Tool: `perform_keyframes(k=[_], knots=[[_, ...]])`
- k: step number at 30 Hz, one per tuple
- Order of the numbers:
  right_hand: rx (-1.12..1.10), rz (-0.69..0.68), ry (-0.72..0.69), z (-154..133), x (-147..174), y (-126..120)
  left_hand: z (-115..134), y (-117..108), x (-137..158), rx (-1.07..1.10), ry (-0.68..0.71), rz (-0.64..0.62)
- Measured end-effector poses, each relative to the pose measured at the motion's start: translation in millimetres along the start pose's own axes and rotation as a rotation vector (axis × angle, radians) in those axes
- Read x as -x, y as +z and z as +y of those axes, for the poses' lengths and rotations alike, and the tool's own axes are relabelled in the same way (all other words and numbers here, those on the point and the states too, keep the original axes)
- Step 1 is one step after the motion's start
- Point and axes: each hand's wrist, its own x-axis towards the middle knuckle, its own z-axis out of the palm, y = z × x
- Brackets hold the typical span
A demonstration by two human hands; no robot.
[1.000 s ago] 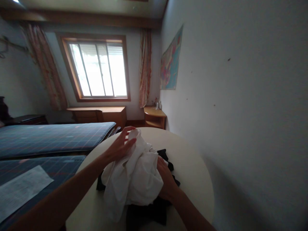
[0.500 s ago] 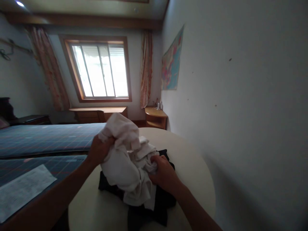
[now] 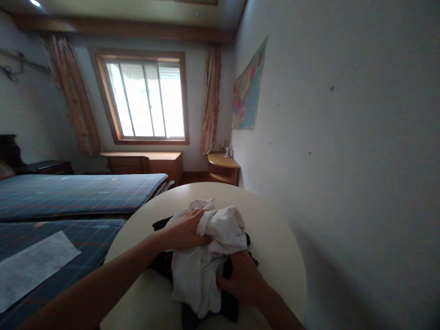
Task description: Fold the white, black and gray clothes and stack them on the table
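Note:
A crumpled white garment (image 3: 202, 279), its exact kind unclear, lies bunched over black cloth (image 3: 229, 305) on a round cream table (image 3: 275, 243). My left hand (image 3: 187, 231) rests on the garment's upper left, fingers and thumb closed round a raised fold. At the lower right, my right hand (image 3: 245, 277) reaches in from the side. Its fingers are hidden beneath the white fabric, and its thumb stretches left against the garment's edge, with black cloth showing in the gap. Most of the black cloth is covered.
To the left are mattresses with blue plaid covers (image 3: 85, 195), and a paper sheet (image 3: 37, 270) lies on the nearer one. A bare wall (image 3: 360, 183) runs close along the table's right side. Beneath the window stand a wooden desk (image 3: 165, 156) and a corner shelf (image 3: 223, 160).
The white garment, lifted before, now lies lower on the black cloth. My left hand has come down and right with it; my right hand has moved slightly down and right.

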Motion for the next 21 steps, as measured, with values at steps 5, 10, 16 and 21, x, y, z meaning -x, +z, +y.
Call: perform_keyframes(k=[5,10,16,21], knots=[[0.086,-0.228,0.145,13,46,34,-4,19,12,-0.153,0.017,0.127],[0.231,-0.321,0.280,25,58,96,9,33,27,-0.251,0.092,0.212],[0.251,-0.424,0.031,44,16,92,7,39,45,-0.392,-0.053,0.101],[0.189,-0.519,-0.190,55,-73,66,-23,47,29,-0.548,-0.291,0.275]])
